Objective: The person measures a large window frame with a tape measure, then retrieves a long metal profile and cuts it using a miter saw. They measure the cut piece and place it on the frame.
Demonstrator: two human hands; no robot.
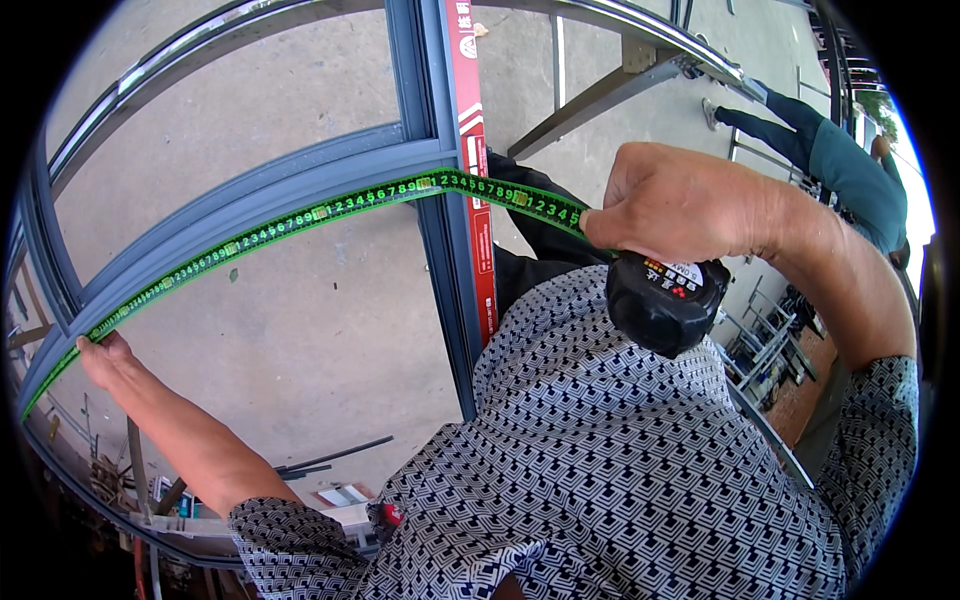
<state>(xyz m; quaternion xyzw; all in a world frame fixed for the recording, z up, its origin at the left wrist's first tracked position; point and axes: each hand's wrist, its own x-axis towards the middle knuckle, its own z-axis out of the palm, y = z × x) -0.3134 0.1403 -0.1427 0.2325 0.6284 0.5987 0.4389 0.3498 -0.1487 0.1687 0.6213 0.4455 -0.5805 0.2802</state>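
Observation:
A green measuring tape blade [300,215] stretches across a grey metal window frame [250,195], lying along its horizontal bar. My right hand [680,205] grips the black tape measure case [665,300] at the right and pinches the blade where it comes out. My left hand [105,355] is far out at the left, pressing the blade's other end against the frame's curved-looking side bar. A vertical grey bar [450,270] with a red strip [480,200] crosses under the tape.
Concrete floor [300,330] lies under the frame. Another person in dark green clothes [840,170] bends over at the upper right. Metal bars and racks stand at the right [770,350], loose profiles and scraps at the lower left [330,460].

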